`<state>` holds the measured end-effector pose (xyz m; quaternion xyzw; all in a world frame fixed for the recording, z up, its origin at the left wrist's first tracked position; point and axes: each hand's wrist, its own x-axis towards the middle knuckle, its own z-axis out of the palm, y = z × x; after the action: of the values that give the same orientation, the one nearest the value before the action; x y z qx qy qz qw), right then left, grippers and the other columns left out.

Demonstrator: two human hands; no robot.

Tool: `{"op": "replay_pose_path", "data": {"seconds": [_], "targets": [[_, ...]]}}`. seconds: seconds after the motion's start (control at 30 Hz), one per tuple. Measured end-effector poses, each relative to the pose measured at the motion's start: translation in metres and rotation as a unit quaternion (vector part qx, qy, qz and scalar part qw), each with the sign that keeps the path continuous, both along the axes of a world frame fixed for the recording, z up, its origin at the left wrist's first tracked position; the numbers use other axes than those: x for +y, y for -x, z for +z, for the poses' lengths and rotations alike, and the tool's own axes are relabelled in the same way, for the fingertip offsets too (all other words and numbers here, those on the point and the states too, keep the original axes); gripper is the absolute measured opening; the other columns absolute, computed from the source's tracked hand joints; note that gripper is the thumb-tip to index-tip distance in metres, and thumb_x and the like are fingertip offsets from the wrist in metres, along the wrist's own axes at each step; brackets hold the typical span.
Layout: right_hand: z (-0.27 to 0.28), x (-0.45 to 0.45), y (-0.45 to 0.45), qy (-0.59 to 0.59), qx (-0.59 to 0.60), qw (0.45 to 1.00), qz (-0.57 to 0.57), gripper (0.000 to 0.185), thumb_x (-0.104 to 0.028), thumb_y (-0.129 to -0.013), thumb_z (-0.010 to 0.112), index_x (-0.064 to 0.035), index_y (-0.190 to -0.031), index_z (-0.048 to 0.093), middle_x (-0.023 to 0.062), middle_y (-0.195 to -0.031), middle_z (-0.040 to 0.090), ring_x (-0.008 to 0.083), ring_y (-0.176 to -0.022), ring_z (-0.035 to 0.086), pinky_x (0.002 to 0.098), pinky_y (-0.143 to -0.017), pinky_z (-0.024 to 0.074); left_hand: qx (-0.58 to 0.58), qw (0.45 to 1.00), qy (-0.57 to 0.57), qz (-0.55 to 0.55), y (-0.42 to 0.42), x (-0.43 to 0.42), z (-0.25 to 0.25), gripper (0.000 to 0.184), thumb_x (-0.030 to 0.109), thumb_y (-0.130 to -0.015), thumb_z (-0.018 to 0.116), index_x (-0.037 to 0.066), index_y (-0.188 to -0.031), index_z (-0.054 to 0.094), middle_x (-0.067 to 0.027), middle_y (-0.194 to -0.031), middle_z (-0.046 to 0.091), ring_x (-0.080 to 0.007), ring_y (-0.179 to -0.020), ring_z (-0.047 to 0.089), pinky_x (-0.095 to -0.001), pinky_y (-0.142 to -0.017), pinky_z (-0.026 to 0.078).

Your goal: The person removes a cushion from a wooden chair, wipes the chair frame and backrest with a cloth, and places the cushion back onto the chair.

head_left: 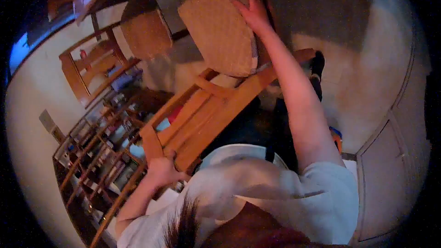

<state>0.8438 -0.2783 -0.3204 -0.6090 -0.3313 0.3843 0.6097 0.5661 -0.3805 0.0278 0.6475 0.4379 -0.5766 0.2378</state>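
A wooden chair (202,121) stands tilted in front of me, with slats in its back and a tan quilted seat cushion (216,27). My left hand (163,170) is closed on the end of the chair's back, close to my body; some of its fingers are hidden. Stretched far forward, my right hand (255,16) lies on the right edge of the cushion with its fingers spread. My right forearm passes over the side of the chair.
A second chair (89,71) with a similar tan cushion (147,30) stands to the left. Beside it, a shelf rack (96,156) holds many small items. A pale panelled door (383,179) is at right. My dark-clad foot (318,64) rests on the floor (349,92).
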Motion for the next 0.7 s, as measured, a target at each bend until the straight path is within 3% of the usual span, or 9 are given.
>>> {"op": "replay_pose_path", "data": {"seconds": [0.07, 0.13, 0.2, 0.27, 0.37, 0.47, 0.6, 0.7], "targets": [[0.001, -0.03, 0.003, -0.006, 0.003, 1.0, 0.02, 0.054, -0.014, -0.081, 0.058, -0.0134, -0.13, 0.037, 0.0113, -0.131, 0.041, 0.0272, -0.123, 0.036, 0.0354, -0.102, 0.0273, 0.067, 0.997, 0.03, 0.03, -0.011, 0.006, 0.001, 0.067, 0.048, -0.057, 0.068, -0.002, -0.098, 0.051, -0.0236, -0.072, 0.06, -0.0356, -0.071, 0.062, -0.0414, -0.066, 0.049], [-0.008, -0.069, 0.016, 0.03, -0.051, 0.998, 0.023, 0.054, -0.009, -0.079, 0.057, -0.0137, -0.129, 0.038, 0.0121, -0.13, 0.041, 0.0291, -0.121, 0.037, 0.0367, -0.101, 0.028, 0.082, 0.996, 0.027, 0.021, -0.003, 0.001, 0.0, 0.065, 0.046, -0.057, 0.068, -0.001, -0.099, 0.051, -0.0232, -0.072, 0.061, -0.0354, -0.07, 0.061, -0.0407, -0.066, 0.049], [-0.005, -0.113, 0.014, 0.079, -0.031, 0.993, 0.08, 0.055, -0.007, -0.078, 0.056, -0.0142, -0.129, 0.038, 0.0134, -0.13, 0.04, 0.0303, -0.12, 0.037, 0.0372, -0.101, 0.0277, 0.03, 0.999, -0.031, 0.03, -0.014, -0.006, 0.007, 0.062, 0.042, -0.057, 0.067, 0.0, -0.1, 0.052, -0.0213, -0.072, 0.061, -0.0351, -0.071, 0.061, -0.0406, -0.066, 0.049], [0.009, -0.153, 0.011, 0.201, 0.011, 0.969, 0.141, 0.056, -0.006, -0.077, 0.057, -0.0114, -0.129, 0.037, 0.0147, -0.129, 0.041, 0.0302, -0.12, 0.037, 0.0378, -0.1, 0.0295, 0.036, 0.998, -0.038, 0.04, -0.021, -0.013, 0.01, 0.061, 0.041, -0.057, 0.067, 0.001, -0.101, 0.052, -0.0208, -0.072, 0.061, -0.0348, -0.071, 0.061, -0.0404, -0.065, 0.049], [-0.005, -0.197, 0.007, 0.171, -0.039, 0.96, 0.22, 0.057, -0.013, -0.078, 0.059, -0.0122, -0.13, 0.036, 0.0194, -0.124, 0.044, 0.0359, -0.114, 0.042, 0.0408, -0.095, 0.0354, 0.039, 0.998, -0.042, 0.039, -0.025, -0.014, 0.008, 0.06, 0.039, -0.056, 0.067, 0.003, -0.102, 0.052, -0.0203, -0.073, 0.061, -0.0341, -0.072, 0.061, -0.0403, -0.065, 0.049], [-0.007, -0.176, -0.012, 0.13, 0.022, 0.969, 0.211, 0.054, -0.017, -0.08, 0.058, -0.0126, -0.13, 0.037, 0.0192, -0.122, 0.047, 0.0357, -0.113, 0.045, 0.0386, -0.095, 0.0356, 0.021, 0.998, -0.053, 0.032, -0.035, -0.02, 0.008, 0.059, 0.038, -0.056, 0.067, 0.003, -0.102, 0.053, -0.0197, -0.074, 0.062, -0.0332, -0.073, 0.061, -0.0401, -0.065, 0.049], [0.023, -0.125, -0.036, 0.175, 0.071, 0.97, 0.151, 0.057, -0.023, -0.081, 0.059, -0.0074, -0.13, 0.035, 0.0183, -0.125, 0.046, 0.0319, -0.116, 0.044, 0.0364, -0.096, 0.0341, 0.054, 0.997, -0.047, 0.038, -0.049, -0.028, 0.01, 0.058, 0.038, -0.056, 0.067, 0.003, -0.1, 0.054, -0.0184, -0.077, 0.062, -0.0323, -0.074, 0.061, -0.0406, -0.065, 0.049], [-0.002, -0.118, -0.051, 0.175, -0.008, 0.974, 0.146, 0.062, -0.022, -0.08, 0.061, -0.0075, -0.132, 0.03, 0.0157, -0.13, 0.041, 0.029, -0.119, 0.04, 0.0357, -0.099, 0.0315, 0.04, 0.996, -0.071, 0.036, -0.051, -0.025, 0.014, 0.057, 0.037, -0.057, 0.068, 0.003, -0.099, 0.054, -0.0187, -0.077, 0.062, -0.032, -0.074, 0.062, -0.041, -0.065, 0.049]]}}
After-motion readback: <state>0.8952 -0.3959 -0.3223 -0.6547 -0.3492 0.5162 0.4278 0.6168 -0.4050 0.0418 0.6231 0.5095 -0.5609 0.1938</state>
